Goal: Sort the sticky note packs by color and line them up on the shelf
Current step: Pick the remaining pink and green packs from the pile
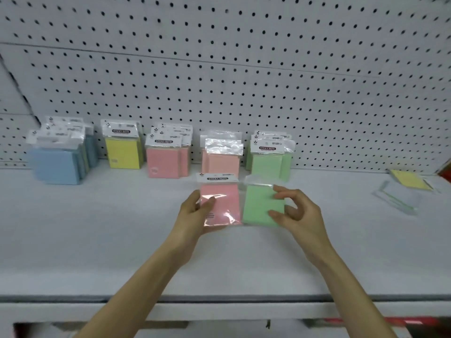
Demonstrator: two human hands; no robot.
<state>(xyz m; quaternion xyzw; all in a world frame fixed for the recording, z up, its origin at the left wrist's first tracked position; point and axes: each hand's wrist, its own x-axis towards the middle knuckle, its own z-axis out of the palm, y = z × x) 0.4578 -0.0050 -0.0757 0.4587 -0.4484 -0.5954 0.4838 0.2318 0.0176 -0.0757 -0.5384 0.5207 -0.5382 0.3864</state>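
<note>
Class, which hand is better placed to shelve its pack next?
Right: the right hand holds the green pack straight before the green row; the pink pack in the left hand faces the peach row.

- Row of pack stacks (163, 162) along back of shelf (97, 240), vs. pegboard (244, 69) behind.
- In front of row, ctr: L pack (224, 206) in L hand (195, 215), just left of R pack (258, 206) in R hand (295, 211).
- Far R on shelf: loose packs (410, 182) lying flat.
</note>
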